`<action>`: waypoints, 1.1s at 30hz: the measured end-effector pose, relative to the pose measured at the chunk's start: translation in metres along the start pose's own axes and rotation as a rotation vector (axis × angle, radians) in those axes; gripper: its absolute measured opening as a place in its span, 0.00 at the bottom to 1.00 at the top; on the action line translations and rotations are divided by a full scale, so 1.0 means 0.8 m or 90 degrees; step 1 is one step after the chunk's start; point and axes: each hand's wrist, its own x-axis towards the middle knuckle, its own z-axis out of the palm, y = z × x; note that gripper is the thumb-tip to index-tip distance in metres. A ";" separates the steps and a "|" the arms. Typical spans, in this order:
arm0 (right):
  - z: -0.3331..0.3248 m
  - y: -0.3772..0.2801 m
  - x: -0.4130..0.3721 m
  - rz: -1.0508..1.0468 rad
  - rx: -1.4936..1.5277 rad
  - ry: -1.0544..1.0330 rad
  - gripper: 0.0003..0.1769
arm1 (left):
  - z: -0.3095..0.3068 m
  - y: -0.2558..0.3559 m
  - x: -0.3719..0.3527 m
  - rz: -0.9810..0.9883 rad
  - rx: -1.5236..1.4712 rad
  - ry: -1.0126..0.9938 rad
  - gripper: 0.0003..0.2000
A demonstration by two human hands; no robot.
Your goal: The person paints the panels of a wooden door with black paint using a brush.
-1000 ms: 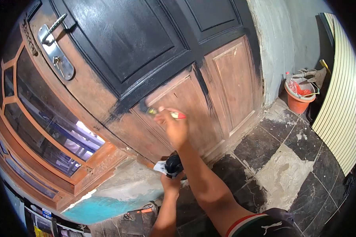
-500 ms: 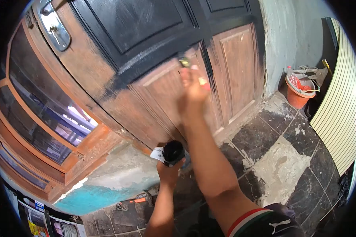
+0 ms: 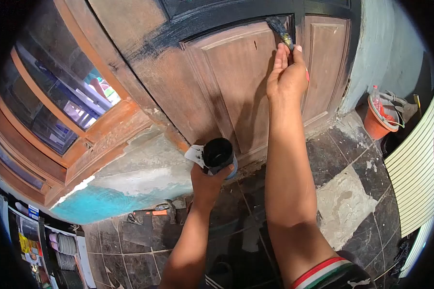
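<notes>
Fingers (image 3: 278, 60) of the right hand (image 3: 287, 77) are pressed together, pinching the handle of a paintbrush (image 3: 280, 31) whose black bristles reach above the fingertips onto the brown door panel (image 3: 236, 77). Below and left of them, the left hand (image 3: 206, 182) curls its fingers around a paint tin (image 3: 219, 153), its open black mouth just above the thumb. An orange bucket (image 3: 377, 124) stands well right of both hands.

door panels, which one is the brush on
The wider left panel: the brush touches its top right corner, not the narrow right panel.
</notes>
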 end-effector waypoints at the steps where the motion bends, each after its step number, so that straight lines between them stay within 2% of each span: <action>1: 0.003 0.000 -0.003 -0.002 0.007 0.008 0.12 | 0.001 -0.001 -0.001 -0.005 -0.009 -0.008 0.32; 4: 0.015 0.026 -0.039 0.058 -0.009 0.019 0.12 | 0.009 -0.005 -0.001 -0.031 -0.038 -0.036 0.31; 6: 0.011 0.044 -0.081 0.135 -0.109 -0.109 0.13 | 0.016 -0.003 -0.001 -0.063 -0.060 -0.049 0.30; 9: 0.014 0.033 -0.102 0.276 -0.260 -0.199 0.14 | 0.023 -0.005 -0.001 -0.070 -0.070 -0.030 0.29; 10: 0.008 0.033 -0.089 0.223 -0.269 -0.222 0.12 | 0.022 -0.003 0.000 -0.056 -0.065 -0.035 0.29; 12: 0.000 0.024 -0.048 0.162 -0.144 -0.158 0.11 | 0.019 0.003 0.001 -0.027 -0.057 -0.041 0.29; 14: 0.005 0.010 -0.007 0.062 -0.062 -0.038 0.11 | 0.014 0.004 0.000 -0.026 -0.058 -0.041 0.29; 15: -0.004 0.000 0.017 0.033 -0.044 -0.055 0.11 | 0.012 0.004 0.000 -0.026 -0.059 -0.043 0.29; 17: 0.002 -0.021 0.031 -0.008 0.011 0.030 0.12 | 0.007 0.001 -0.002 0.001 -0.008 -0.041 0.30; 20: 0.006 -0.014 0.031 -0.035 0.001 0.033 0.12 | 0.005 -0.006 -0.004 -0.001 -0.001 -0.038 0.30; 24: 0.029 0.002 -0.019 0.020 -0.113 -0.015 0.13 | 0.015 -0.011 -0.001 -0.036 -0.064 -0.039 0.30; 27: 0.021 -0.025 0.003 -0.058 -0.126 0.063 0.15 | 0.022 -0.003 -0.001 -0.038 -0.064 -0.045 0.32; 28: 0.018 -0.029 0.022 -0.087 -0.053 0.063 0.16 | 0.022 0.001 -0.002 -0.035 -0.056 -0.056 0.32; 32: 0.030 -0.042 0.053 -0.130 -0.141 0.137 0.16 | 0.024 0.007 -0.007 -0.033 -0.064 -0.072 0.33; 33: 0.027 -0.042 0.054 -0.165 -0.187 0.106 0.15 | 0.025 0.006 -0.007 -0.035 -0.072 -0.073 0.33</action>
